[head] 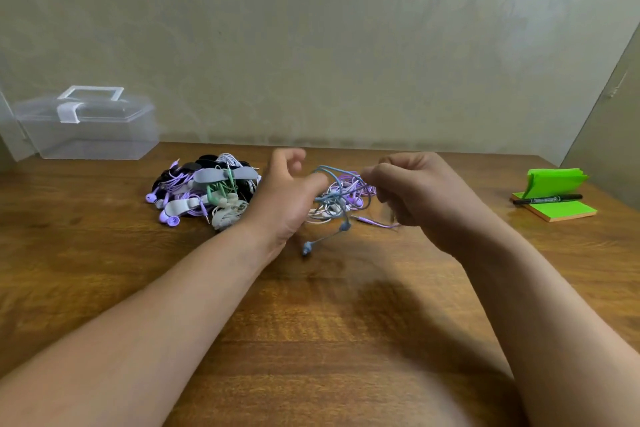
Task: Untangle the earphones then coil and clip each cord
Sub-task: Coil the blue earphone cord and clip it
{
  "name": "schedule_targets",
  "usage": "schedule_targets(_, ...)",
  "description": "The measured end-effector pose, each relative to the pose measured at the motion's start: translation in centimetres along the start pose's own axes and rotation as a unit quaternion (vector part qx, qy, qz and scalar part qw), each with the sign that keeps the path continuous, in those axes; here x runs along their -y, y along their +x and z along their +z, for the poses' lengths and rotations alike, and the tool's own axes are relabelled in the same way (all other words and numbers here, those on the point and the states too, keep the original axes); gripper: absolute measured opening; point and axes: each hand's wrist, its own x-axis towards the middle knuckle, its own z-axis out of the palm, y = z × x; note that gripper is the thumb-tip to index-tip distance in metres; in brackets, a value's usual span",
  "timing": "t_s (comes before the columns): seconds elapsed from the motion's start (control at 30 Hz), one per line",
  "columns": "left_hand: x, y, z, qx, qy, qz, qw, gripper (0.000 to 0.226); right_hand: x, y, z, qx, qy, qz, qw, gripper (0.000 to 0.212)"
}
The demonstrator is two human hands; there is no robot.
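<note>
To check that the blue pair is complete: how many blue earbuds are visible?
2. One blue earbud dangles below the held blue cord; the second blue earbud dangles lower, near the wrist of the left hand. None seems hidden.

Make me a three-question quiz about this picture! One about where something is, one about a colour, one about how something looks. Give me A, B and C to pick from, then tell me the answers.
1. Where is the clear box?
A. at the far left of the table, by the wall
B. on the floor
C. in the person's lap

2. What colour is the cord that the left hand and the right hand pinch?
A. red
B. yellow
C. blue

3. How is that cord?
A. coiled and clipped
B. loose, in tangled loops
C. shut inside the box

Answers:
1 A: the box stands at the table's back left edge.
2 C: its loops look blue.
3 B: it hangs in loose loops between the hands, with no clip on it.
</note>
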Motion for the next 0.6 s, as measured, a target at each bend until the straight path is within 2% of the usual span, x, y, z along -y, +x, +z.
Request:
schedule_targets(0.07, -0.4, -0.1, -0.1, 0.036, -0.010, 0.045, 0.998, 0.073, 0.0, -0.1, 0.1, -0.006, 0.008, 0.010, 1.000, 0.046)
schedule_targets(0.17, -0.6, -0.7, -0.2, 0.131, -0.092, 0.073, 0.984, 0.061, 0.0, 0.0, -0.1, -0.025, -0.011, 0.014, 1.000, 0.045)
schedule_targets(0.23, -0.4, -0.6, -0.2, 0.142, -0.139, 0.088, 0.976, 0.060, -0.3, 0.3, -0.2, -0.029, -0.015, 0.020, 0.999, 0.046)
schedule_targets(0.3, -0.6, -0.4, -0.3, 0.120, -0.089, 0.138, 0.979, 0.057, -0.2, 0.3, -0.2, -0.021, -0.024, 0.025, 0.999, 0.045)
schedule_targets(0.37, -0.3, -0.7, -0.1, 0.150, 0.018, 0.205, 0.967, 0.048, -0.1, 0.1, -0.1, -0.014, -0.034, 0.022, 0.999, 0.044)
schedule_targets(0.4, -0.1, -0.8, 0.2, 0.176, 0.042, 0.207, 0.961, 0.039, 0.0, 0.0, -0.1, -0.018, -0.031, 0.014, 0.999, 0.043)
schedule_targets(0.5, -0.2, -1.2, 0.7, 0.242, 0.049, 0.142, 0.959, 0.009, 0.1, 0.3, -0.5, -0.078, 0.044, -0.021, 0.996, 0.040)
schedule_targets(0.6, -0.1, -0.6, -0.5, 0.273, 0.073, 0.099, 0.954, 0.012, -0.4, 1.0, -1.9, -0.142, 0.180, -0.002, 0.973, 0.038)
